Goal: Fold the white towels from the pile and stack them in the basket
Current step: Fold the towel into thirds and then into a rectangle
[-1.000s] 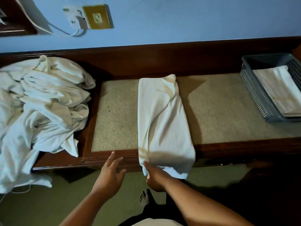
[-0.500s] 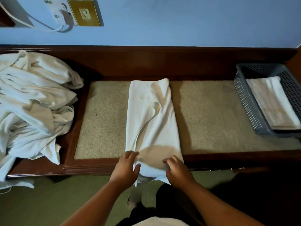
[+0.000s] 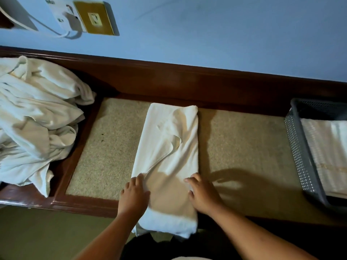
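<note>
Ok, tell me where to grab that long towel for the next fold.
Pinch the two corners of its near end, coming from your side: the towel lies lengthwise away from you and that end overhangs the table edge, so it should lift freely.

The towel pile (image 3: 33, 128) runs off the left edge, the basket (image 3: 298, 156) and its folded towel (image 3: 323, 147) off the right.

dim and soft-focused, lit from the left so the right hand (image 3: 203, 194) shadows rightward, edges bowed.
</note>
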{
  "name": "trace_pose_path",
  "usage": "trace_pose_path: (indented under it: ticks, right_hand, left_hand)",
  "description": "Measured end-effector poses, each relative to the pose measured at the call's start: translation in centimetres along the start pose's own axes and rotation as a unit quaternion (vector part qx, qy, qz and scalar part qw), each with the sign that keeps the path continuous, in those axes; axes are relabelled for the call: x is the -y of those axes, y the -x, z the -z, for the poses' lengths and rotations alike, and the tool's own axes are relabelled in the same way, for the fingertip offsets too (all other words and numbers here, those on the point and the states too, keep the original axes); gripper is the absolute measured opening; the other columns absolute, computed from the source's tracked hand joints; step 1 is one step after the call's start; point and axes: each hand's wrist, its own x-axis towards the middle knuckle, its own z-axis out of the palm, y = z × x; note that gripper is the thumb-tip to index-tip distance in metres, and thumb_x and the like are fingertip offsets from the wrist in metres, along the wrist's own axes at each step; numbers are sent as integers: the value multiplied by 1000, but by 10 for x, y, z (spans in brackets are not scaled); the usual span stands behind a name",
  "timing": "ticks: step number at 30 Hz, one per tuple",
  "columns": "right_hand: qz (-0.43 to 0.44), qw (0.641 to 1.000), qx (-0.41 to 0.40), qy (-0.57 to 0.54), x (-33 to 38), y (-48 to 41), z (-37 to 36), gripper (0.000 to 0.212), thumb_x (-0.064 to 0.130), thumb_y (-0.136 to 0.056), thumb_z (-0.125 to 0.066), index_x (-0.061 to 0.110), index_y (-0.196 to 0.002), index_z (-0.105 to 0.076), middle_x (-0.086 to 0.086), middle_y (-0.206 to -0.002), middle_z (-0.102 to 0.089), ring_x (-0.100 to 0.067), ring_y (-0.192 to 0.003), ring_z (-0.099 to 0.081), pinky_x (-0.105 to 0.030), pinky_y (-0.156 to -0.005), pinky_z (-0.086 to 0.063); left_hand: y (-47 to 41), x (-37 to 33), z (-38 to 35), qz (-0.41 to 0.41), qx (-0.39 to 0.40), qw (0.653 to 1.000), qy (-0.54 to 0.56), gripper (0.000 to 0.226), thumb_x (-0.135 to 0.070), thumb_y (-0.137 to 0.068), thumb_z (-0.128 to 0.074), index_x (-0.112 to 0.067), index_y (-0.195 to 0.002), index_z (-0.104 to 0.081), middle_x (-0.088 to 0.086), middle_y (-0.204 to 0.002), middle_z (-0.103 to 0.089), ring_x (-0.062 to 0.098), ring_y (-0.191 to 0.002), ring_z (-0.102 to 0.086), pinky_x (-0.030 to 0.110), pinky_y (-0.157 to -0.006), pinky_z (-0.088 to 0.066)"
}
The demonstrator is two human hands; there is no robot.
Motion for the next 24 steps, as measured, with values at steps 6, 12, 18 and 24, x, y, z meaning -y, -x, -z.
trace_pose_path:
  ticks: [6,12,18,24]
  right_hand:
    - [26,1000,2,14,-13,-38,23,48,24,-82,-55,26,-130,-58,2,-125,-53,-25,-108,-59,-39,-88,-49]
    - [31,998,-59,9,-17,-94,55,43,24,-81,-59,25,-124,-62,1,-120,-57,-24,-103,-61,-37,-86,-48]
    - [26,996,-83,4,-25,-178,92,43,25,-81,-50,23,-123,-61,-3,-122,-55,-30,-105,-60,-42,-84,-53]
    - [106,989,67,75,-6,-280,131,62,13,-96,-42,30,-154,-31,-1,-158,-30,-30,-133,-46,-45,-101,-46]
  left_hand:
    - [-22,-3,-6,3,-25,997,-68,56,-31,-81,-75,-14,-129,-52,9,-111,-64,33,-91,-66,46,-76,-54]
    - [-74,-26,17,-24,13,1000,4,63,-38,-80,-56,-19,-140,-47,0,-133,-55,28,-121,-56,44,-102,-40]
    - [-160,-85,54,158,-4,905,395,47,-36,-95,-62,-13,-133,-45,-4,-106,-64,23,-104,-66,34,-86,-50]
    - [-254,-107,67,258,24,838,481,37,-18,-86,-72,-17,-114,-47,13,-114,-64,28,-101,-65,37,-83,-57]
